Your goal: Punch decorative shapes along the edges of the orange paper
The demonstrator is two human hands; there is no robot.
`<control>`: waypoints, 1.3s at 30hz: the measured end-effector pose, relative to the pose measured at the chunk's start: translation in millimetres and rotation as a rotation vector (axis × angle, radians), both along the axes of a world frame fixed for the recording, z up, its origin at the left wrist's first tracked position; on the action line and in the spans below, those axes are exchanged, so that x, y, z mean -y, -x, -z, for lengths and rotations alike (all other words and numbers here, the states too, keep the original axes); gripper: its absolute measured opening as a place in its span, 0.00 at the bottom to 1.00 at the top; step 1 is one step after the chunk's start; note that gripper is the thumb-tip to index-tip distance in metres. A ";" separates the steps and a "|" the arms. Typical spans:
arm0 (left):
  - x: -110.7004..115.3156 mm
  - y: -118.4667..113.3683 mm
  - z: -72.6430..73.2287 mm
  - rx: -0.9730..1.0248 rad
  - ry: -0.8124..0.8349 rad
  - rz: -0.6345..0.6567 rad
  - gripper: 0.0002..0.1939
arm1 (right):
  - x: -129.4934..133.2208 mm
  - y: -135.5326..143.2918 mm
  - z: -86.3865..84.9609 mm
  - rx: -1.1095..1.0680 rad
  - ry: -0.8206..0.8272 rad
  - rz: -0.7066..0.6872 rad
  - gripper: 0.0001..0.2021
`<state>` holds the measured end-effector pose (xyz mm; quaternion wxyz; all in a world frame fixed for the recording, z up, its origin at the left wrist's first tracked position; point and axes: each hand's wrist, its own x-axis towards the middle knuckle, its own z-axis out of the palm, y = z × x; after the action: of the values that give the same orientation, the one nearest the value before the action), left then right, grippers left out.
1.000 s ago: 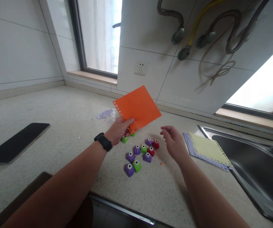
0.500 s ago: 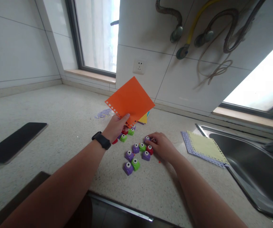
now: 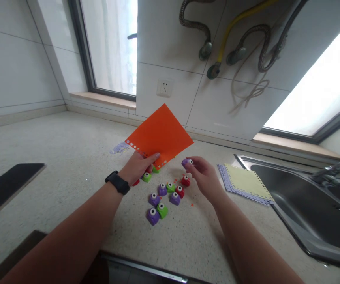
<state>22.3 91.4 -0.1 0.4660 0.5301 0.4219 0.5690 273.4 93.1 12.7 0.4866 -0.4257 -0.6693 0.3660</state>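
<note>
An orange sheet (image 3: 162, 132) with small shapes punched along its lower edges is pinched in my left hand (image 3: 138, 165), raised over the counter. My right hand (image 3: 202, 175) holds a small purple punch (image 3: 185, 163) between thumb and fingers, just off the sheet's right corner. Below the hands several purple, green and red punches stand on the counter, among them a red one (image 3: 185, 180) and a green one (image 3: 162, 210). More punches, one of them green (image 3: 146, 177), lie partly hidden under my left hand.
Yellow and purple punched sheets (image 3: 247, 181) are stacked beside the steel sink (image 3: 294, 213) at right. A dark flat object (image 3: 8, 187) lies at left. Purple paper scraps (image 3: 119, 148) are behind my left hand, and tiny orange bits dot the counter (image 3: 187, 236).
My right hand has lifted the purple punch off the counter, uncovering a red punch. The view has shifted, and the orange sheet is tilted slightly differently in my left hand.
</note>
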 end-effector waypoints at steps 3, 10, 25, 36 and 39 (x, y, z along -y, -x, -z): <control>3.1 -0.3 -1.4 -0.021 0.009 0.021 0.16 | 1.4 -2.7 -6.4 -0.301 0.033 0.004 0.18; 5.2 -1.6 2.5 -0.008 0.037 0.002 0.16 | 13.6 -5.7 -25.5 -0.586 -0.032 -0.063 0.15; 8.3 -0.6 1.5 -0.015 0.057 -0.005 0.18 | 34.9 0.3 -32.9 -0.550 -0.174 -0.118 0.19; 10.8 -4.6 -3.4 -0.002 0.072 -0.029 0.16 | 35.2 0.7 -31.8 -0.513 -0.168 -0.157 0.20; 11.1 -4.6 -3.3 0.007 0.062 -0.016 0.15 | 35.7 1.6 -31.4 -0.518 -0.156 -0.179 0.20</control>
<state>26.9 80.3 3.2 0.4792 0.5102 0.4419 0.5611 271.9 57.4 44.1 0.6383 -0.2186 -0.5839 0.4516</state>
